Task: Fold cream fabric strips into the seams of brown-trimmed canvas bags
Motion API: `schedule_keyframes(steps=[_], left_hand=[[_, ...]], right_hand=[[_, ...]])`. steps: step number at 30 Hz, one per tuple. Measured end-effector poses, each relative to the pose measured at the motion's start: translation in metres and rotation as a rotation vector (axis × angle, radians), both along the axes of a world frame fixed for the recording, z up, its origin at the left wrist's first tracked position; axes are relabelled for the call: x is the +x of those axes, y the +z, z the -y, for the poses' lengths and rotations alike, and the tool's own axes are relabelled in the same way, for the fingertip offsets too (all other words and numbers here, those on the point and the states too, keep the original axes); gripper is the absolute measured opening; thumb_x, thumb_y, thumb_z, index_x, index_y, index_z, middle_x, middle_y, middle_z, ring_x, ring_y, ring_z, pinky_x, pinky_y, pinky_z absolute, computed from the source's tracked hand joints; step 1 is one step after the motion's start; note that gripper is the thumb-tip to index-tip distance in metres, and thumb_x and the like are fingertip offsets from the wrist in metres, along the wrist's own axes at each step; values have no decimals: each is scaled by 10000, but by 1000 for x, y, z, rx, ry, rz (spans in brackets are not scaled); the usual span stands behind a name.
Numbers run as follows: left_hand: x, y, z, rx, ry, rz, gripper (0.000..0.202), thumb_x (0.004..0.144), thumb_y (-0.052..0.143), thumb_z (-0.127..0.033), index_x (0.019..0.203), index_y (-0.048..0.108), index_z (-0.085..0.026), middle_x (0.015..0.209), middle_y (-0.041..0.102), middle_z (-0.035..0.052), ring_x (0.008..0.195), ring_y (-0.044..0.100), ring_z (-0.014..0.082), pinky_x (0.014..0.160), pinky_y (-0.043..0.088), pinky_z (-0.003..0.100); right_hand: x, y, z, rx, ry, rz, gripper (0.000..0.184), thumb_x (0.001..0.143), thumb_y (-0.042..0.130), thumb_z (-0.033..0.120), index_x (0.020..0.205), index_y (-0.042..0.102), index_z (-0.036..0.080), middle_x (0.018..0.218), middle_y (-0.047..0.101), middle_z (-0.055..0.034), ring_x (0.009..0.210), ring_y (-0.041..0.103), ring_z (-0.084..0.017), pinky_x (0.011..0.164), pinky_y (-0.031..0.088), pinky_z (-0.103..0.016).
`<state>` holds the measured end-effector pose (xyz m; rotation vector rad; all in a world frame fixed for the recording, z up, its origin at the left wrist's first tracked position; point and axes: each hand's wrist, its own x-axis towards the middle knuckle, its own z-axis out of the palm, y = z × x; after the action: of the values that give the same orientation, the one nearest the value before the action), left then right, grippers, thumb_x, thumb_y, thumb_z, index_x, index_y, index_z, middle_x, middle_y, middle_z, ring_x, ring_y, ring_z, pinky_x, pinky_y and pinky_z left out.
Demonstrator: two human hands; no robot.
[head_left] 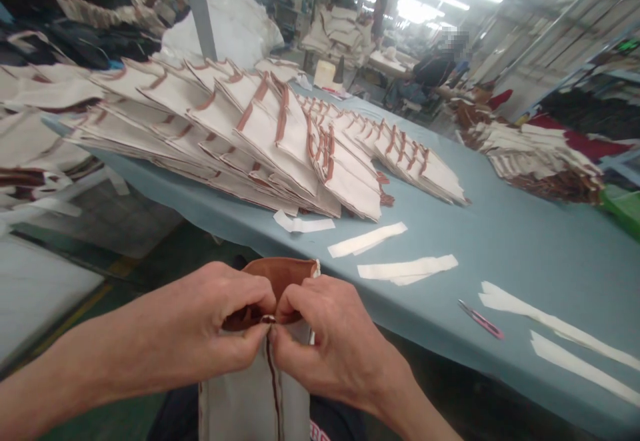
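Note:
A cream fabric piece (pixel 240 401) with a brown lining (pixel 287 269) and a dark seam down its middle hangs upright in front of me, its open top uppermost. My left hand (pixel 225 314) pinches the near top edge just left of the seam. On the other side of the seam, my right hand (pixel 320 334) pinches the same edge between thumb and fingers. Both hands nearly touch at the seam's top end. The fingertips partly hide the edge between them.
A blue-covered table (pixel 440 241) bears stacked cream pieces with brown trim (pixel 280 141). White fabric strips (pixel 407 269) and pink-handled thread snips (pixel 481 319) lie near its front edge. More bundled pieces (pixel 540 161) sit at the right. A person (pixel 435 71) sits in the background.

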<state>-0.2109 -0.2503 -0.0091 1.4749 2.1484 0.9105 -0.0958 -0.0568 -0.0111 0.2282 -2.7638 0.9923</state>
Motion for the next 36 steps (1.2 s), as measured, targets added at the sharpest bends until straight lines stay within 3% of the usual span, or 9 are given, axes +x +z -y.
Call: schedule_keyframes(steps=[5, 10, 15, 21, 25, 31, 36], left_hand=[[-8, 10, -5, -55, -126, -34, 179, 806, 554, -63, 728, 564, -224, 630, 578, -77, 542, 490, 83, 533, 270, 286], [-18, 5, -7, -69, -192, 31, 201, 813, 540, -42, 730, 503, -221, 644, 515, -82, 567, 462, 84, 545, 268, 278], [-15, -6, 0, 13, -163, 13, 199, 849, 531, -34, 802, 545, -228, 701, 546, -81, 602, 494, 85, 576, 316, 251], [-10, -11, 0, 66, -154, -97, 227, 934, 482, -45, 847, 581, -231, 726, 603, -67, 618, 551, 97, 612, 342, 268], [-12, -14, -3, 109, -153, -100, 216, 917, 482, -57, 819, 571, -228, 691, 565, -81, 573, 497, 84, 567, 318, 252], [-13, -20, 0, 77, -150, -146, 231, 960, 478, -52, 887, 594, -238, 745, 646, -62, 601, 565, 104, 594, 318, 305], [-16, -26, -5, 114, -156, -234, 213, 916, 486, -47, 877, 547, -247, 751, 637, -59, 560, 567, 116, 570, 292, 346]], right_hand=[[-3, 4, -1, 43, 45, 142, 144, 783, 653, 240, 696, 539, 223, 694, 749, -27, 650, 654, -178, 643, 305, -338], [-9, 8, 0, -9, 53, 236, 133, 779, 652, 238, 710, 539, 224, 745, 736, -20, 692, 626, -174, 660, 324, -331], [-15, 5, -6, -230, 82, 286, 241, 751, 666, 192, 672, 442, 232, 644, 493, 64, 629, 484, -126, 626, 300, -295], [-18, 1, -15, -432, 126, 431, 171, 821, 650, 203, 711, 521, 229, 647, 472, 82, 612, 444, -118, 634, 331, -269], [-16, -3, -13, -340, 85, 332, 206, 786, 644, 173, 688, 473, 231, 643, 470, 76, 617, 432, -123, 638, 294, -291], [-16, -3, -11, -268, 71, 252, 293, 751, 625, 142, 652, 368, 241, 596, 381, 87, 571, 375, -116, 613, 247, -312], [-16, -3, -8, -189, 22, 305, 272, 790, 657, 159, 678, 421, 235, 657, 522, 58, 642, 491, -137, 642, 274, -317]])
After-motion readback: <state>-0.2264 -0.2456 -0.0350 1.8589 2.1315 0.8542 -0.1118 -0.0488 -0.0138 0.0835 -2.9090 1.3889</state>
